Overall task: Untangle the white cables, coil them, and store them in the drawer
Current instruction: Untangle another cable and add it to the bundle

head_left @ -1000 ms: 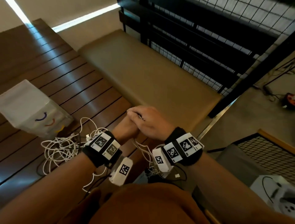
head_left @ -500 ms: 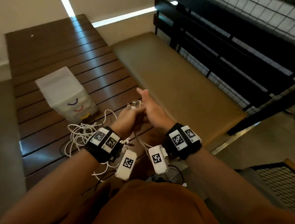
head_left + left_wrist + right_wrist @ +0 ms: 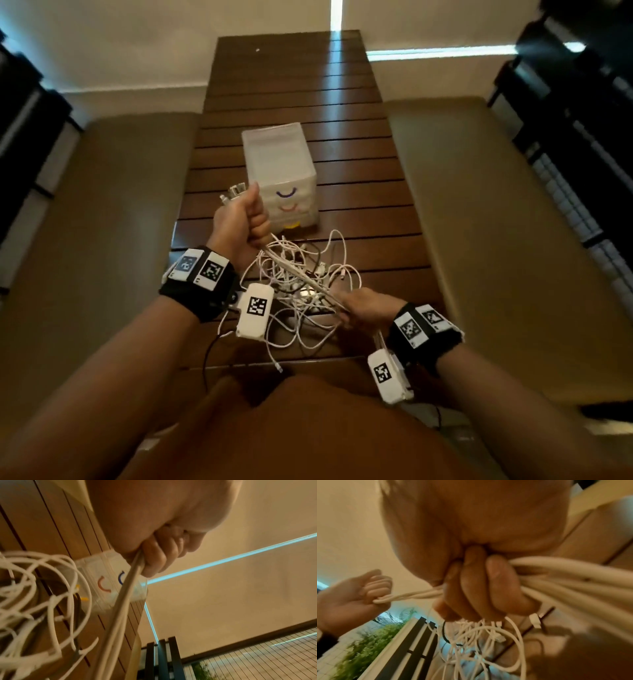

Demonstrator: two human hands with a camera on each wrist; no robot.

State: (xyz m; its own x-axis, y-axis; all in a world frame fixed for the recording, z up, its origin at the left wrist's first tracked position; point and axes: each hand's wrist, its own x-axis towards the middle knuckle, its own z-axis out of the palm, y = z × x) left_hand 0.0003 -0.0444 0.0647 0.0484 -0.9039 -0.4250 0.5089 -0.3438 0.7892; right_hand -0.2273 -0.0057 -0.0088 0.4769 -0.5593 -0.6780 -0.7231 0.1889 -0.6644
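Observation:
A bundle of white cables (image 3: 294, 274) stretches taut between my two hands above the slatted wooden table (image 3: 342, 144). My left hand (image 3: 245, 219) is raised in a fist round one end, with plug ends (image 3: 233, 193) sticking out above it. My right hand (image 3: 359, 308) grips the same strands (image 3: 556, 574) near the table's front edge, fingers (image 3: 471, 585) curled tight. More white cable lies tangled (image 3: 308, 298) on the table under the strands. A small translucent drawer unit (image 3: 279, 171) with coloured curved handles stands just behind the tangle; its drawers look closed.
Tan cushioned benches (image 3: 479, 205) flank the table on both sides. Dark railings (image 3: 582, 137) run along the far left and right. A thin black cable (image 3: 209, 353) hangs off the table's front edge near my lap.
My view has swung left to face the table squarely. The hands, clasped together a second ago, have pulled apart: the left rose toward the drawer unit, the right dropped to the front edge, drawing the cables taut.

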